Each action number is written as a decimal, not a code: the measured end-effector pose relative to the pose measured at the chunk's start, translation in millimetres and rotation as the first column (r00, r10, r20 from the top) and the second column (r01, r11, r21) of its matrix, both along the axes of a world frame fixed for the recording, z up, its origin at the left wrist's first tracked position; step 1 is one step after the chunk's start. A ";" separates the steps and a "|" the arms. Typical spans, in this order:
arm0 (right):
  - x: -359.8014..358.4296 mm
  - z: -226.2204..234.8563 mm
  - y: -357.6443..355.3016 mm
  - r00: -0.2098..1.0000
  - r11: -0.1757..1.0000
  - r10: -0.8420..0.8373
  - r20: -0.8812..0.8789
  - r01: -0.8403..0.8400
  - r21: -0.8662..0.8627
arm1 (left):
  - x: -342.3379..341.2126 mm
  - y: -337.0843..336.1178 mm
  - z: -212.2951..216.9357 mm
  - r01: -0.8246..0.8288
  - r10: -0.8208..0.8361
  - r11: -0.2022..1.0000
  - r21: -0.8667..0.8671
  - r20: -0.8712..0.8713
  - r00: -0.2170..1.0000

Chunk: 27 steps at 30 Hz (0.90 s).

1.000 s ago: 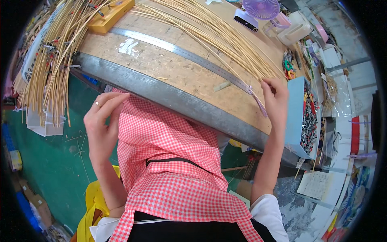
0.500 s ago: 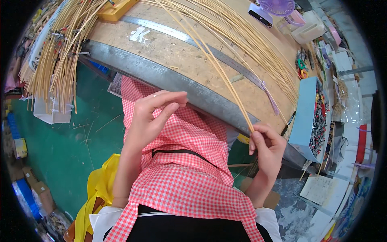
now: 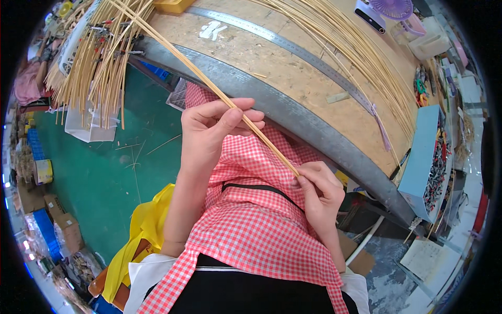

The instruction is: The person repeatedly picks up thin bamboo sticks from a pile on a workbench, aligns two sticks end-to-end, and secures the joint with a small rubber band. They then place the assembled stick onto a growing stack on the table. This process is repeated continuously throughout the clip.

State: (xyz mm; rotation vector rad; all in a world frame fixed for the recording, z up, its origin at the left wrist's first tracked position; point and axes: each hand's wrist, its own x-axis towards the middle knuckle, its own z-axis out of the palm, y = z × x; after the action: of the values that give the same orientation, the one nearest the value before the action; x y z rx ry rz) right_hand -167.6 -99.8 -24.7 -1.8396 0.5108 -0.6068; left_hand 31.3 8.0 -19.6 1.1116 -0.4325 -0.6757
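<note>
Several thin, pale bamboo-like sticks (image 3: 183, 62) lie together in a slim bundle slanting across my front. My right hand (image 3: 320, 194) pinches their near end between thumb and fingers, above the red checked apron (image 3: 251, 225). Further up the bundle, my left hand (image 3: 206, 125) grips the sticks between thumb and fingers. Their far end reaches up left, past the metal table edge (image 3: 209, 76) and over a hanging mass of similar sticks (image 3: 107, 78) with small clamps on it.
On the wooden tabletop lie a long steel ruler (image 3: 293, 46), many long sticks (image 3: 384, 86) and a small block (image 3: 338, 97). A light-blue box (image 3: 418, 162) of small dark-and-red parts stands at right. A purple fan (image 3: 393, 7) is at the back.
The sticks have swung left, and my right hand has brought their near end off the table edge toward my body. My left hand, empty before, has closed on them.
</note>
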 end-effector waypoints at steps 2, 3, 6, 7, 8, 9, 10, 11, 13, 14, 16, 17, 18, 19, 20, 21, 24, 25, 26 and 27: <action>-1.0 -3.4 -2.1 1.000 0.992 -0.012 -0.006 0.011 -0.127 | -0.2 -1.1 -1.0 -0.010 0.010 1.000 0.023 -0.004 1.000; -0.8 -3.3 -2.4 1.000 0.990 -0.024 -0.006 0.023 -0.141 | -0.4 -1.3 -1.1 -0.017 0.017 0.999 0.034 -0.006 1.000; 0.3 -2.3 -3.1 0.997 0.979 -0.072 -0.002 0.070 -0.193 | -0.1 -2.7 -2.5 -0.017 0.018 0.999 0.038 -0.015 1.000; 1.3 -1.1 -3.7 0.995 0.972 -0.095 0.001 0.093 -0.216 | 0.5 -3.0 -3.5 -0.017 0.018 0.999 0.040 -0.008 1.000; 1.8 -0.5 -4.1 0.993 0.964 -0.118 0.004 0.115 -0.239 | 1.2 -3.0 -4.6 -0.018 0.018 0.999 0.042 -0.001 1.000; 1.0 -0.7 -4.7 0.993 0.971 -0.116 -0.005 0.112 -0.213 | 1.6 -2.9 -5.4 -0.017 0.017 0.999 0.044 0.006 1.000; -0.3 -1.3 -6.1 0.993 0.976 -0.114 -0.014 0.109 -0.186 | 1.8 -2.7 -5.7 -0.021 0.021 0.999 0.040 0.006 1.000; -1.4 -1.5 -7.2 0.994 0.981 -0.111 -0.023 0.106 -0.160 | 1.9 -2.5 -5.9 -0.026 0.026 0.999 0.035 0.007 1.000; -2.2 1.2 -8.0 0.994 0.984 -0.101 -0.036 0.094 -0.154 | 2.3 -3.7 -7.2 -0.024 0.024 0.999 0.025 0.005 1.000; -2.7 2.1 -8.4 0.995 0.985 -0.096 -0.042 0.088 -0.151 | 2.6 -4.6 -7.9 -0.021 0.021 1.000 0.018 0.002 1.000; -3.4 0.7 -9.1 0.996 0.987 -0.072 -0.045 0.065 -0.149 | 2.5 -3.8 -9.4 -0.027 0.027 1.000 0.009 -0.004 1.000; -3.7 0.2 -9.4 0.997 0.988 -0.060 -0.047 0.052 -0.148 | 2.0 -3.5 -10.3 -0.030 0.030 1.000 0.005 -0.007 1.000; -3.9 0.3 -9.7 0.997 0.988 -0.052 -0.056 0.043 -0.147 | 2.0 -4.0 -11.2 -0.028 0.028 1.000 0.000 -0.010 1.000; -3.8 0.7 -10.0 0.997 0.989 -0.043 -0.066 0.034 -0.145 | 2.2 -4.2 -11.8 -0.028 0.028 1.000 0.009 0.011 1.000; -3.7 1.0 -10.0 0.997 0.989 -0.035 -0.075 0.024 -0.144 | 2.4 -4.4 -12.3 -0.029 0.028 0.999 0.018 0.033 0.999; -3.3 0.7 -9.5 0.997 0.987 -0.043 -0.062 0.033 -0.155 | 2.4 -4.3 -12.8 -0.031 0.030 0.999 0.026 0.054 0.998; -1.4 2.1 -6.8 0.997 0.979 -0.056 -0.046 0.046 -0.198 | 2.2 -3.7 -13.3 -0.052 0.050 0.998 0.022 0.052 0.997; -0.7 5.5 -6.5 0.997 0.975 -0.052 -0.056 0.039 -0.218 | 2.2 -3.0 -13.7 -0.054 0.053 0.998 0.019 0.045 0.998; -0.3 7.2 -6.1 0.997 0.971 -0.050 -0.066 0.033 -0.239 | 2.4 -2.0 -13.9 -0.056 0.055 0.998 0.017 0.038 0.998; -1.0 6.5 -6.2 0.997 0.969 -0.039 -0.062 0.023 -0.248 | 2.5 -2.4 -13.9 -0.052 0.052 0.999 0.013 0.030 0.998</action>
State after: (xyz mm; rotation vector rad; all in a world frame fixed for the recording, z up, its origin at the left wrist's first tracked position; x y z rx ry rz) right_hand -168.5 -106.0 -18.2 -2.0965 0.5273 -0.6559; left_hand 33.8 5.6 -33.5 1.1432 -0.4234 -0.6177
